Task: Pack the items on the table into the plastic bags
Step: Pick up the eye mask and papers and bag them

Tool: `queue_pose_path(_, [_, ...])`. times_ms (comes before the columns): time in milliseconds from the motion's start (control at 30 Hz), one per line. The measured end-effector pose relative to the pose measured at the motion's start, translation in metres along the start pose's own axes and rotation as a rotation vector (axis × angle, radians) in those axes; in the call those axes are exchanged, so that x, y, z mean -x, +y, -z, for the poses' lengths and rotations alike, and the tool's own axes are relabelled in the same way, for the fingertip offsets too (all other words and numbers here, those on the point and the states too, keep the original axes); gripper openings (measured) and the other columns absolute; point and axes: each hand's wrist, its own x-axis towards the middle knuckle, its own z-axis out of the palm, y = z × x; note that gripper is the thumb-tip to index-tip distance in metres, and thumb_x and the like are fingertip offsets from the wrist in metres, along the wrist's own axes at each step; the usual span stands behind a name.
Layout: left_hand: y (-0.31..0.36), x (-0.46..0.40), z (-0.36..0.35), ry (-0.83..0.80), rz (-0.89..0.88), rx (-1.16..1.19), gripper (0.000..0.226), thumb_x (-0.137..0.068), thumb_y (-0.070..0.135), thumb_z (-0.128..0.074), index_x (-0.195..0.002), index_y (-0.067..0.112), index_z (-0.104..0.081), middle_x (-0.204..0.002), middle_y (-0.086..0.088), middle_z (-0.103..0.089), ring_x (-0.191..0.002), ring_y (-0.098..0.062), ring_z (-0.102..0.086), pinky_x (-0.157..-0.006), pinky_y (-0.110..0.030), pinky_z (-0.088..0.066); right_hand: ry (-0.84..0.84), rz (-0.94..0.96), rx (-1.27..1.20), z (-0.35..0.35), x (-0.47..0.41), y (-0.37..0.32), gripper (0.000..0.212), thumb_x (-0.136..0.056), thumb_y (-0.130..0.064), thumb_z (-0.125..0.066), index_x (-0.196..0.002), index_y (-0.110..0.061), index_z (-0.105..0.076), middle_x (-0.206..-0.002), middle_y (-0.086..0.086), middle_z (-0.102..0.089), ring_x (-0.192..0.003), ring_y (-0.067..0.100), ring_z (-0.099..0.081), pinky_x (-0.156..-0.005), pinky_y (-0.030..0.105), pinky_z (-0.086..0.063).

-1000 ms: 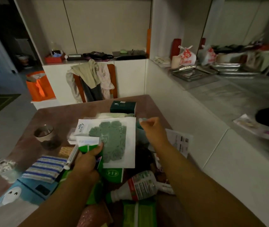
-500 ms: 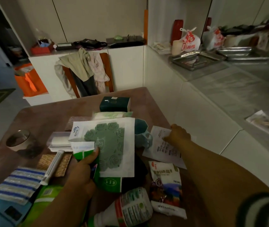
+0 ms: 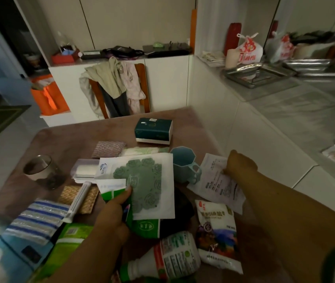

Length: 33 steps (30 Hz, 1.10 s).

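My left hand [image 3: 112, 216] grips a stack of flat packets: a white card with a green rose-pattern mat [image 3: 142, 184] on top and a green-and-white packet [image 3: 148, 226] under it. My right hand [image 3: 239, 165] pinches a white printed pouch [image 3: 217, 183] at the table's right side. Near it lie a salt bag [image 3: 217, 231], a white bottle with a red band [image 3: 170, 260] on its side and a teal octagonal mug [image 3: 184, 162]. A dark green tissue pack [image 3: 153, 130] sits farther back. No open plastic bag is plainly visible on the table.
On the brown table [image 3: 64, 135] are a glass tumbler [image 3: 44, 172], a blue-striped cloth [image 3: 36, 217], a white tube [image 3: 77, 201], woven pads and a green pack. A chair with clothes [image 3: 117, 86] stands behind. A white counter [image 3: 264, 127] runs along the right.
My right hand moved from above the mug to the right and took hold of the white printed pouch, lifting its edge. My left hand kept holding the stack. The view tilted down.
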Motion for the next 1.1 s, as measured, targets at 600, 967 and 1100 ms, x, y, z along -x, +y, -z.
queue_pose_path(600, [0.026,0.065,0.020,0.107,-0.034,-0.016,0.008,-0.093,0.020,-0.057,-0.093,0.016,-0.064,-0.084,-0.013,-0.065,-0.075,-0.031,-0.060,-0.063,-0.043,-0.049,-0.198,0.165,-1.306,0.068,0.186,-0.089,0.030,-0.087,-0.040,-0.066,-0.094,-0.011,-0.065,-0.084,0.006,-0.067,-0.068,0.023,-0.063,-0.053,0.029,-0.051])
queue_pose_path(967, [0.040,0.115,0.046,0.012,-0.071,-0.066,0.035,-0.093,0.019,-0.051,-0.059,0.011,-0.054,-0.050,-0.007,-0.051,-0.056,-0.023,-0.048,-0.060,-0.033,-0.049,-0.818,0.078,-1.576,-0.015,0.236,-0.139,0.033,-0.081,-0.012,-0.070,-0.113,-0.008,-0.065,-0.093,0.017,-0.075,-0.077,0.031,-0.073,-0.063,0.043,-0.059])
queue_pose_path(1100, [0.060,0.143,0.044,-0.059,-0.121,-0.023,0.048,-0.095,0.051,-0.041,-0.075,0.014,-0.064,-0.047,-0.002,-0.052,-0.045,-0.014,-0.048,-0.054,-0.026,-0.049,-0.821,0.160,-1.614,-0.011,0.247,-0.152,0.029,-0.087,-0.016,-0.065,-0.115,-0.007,-0.065,-0.101,0.016,-0.073,-0.087,0.030,-0.071,-0.077,0.045,-0.058])
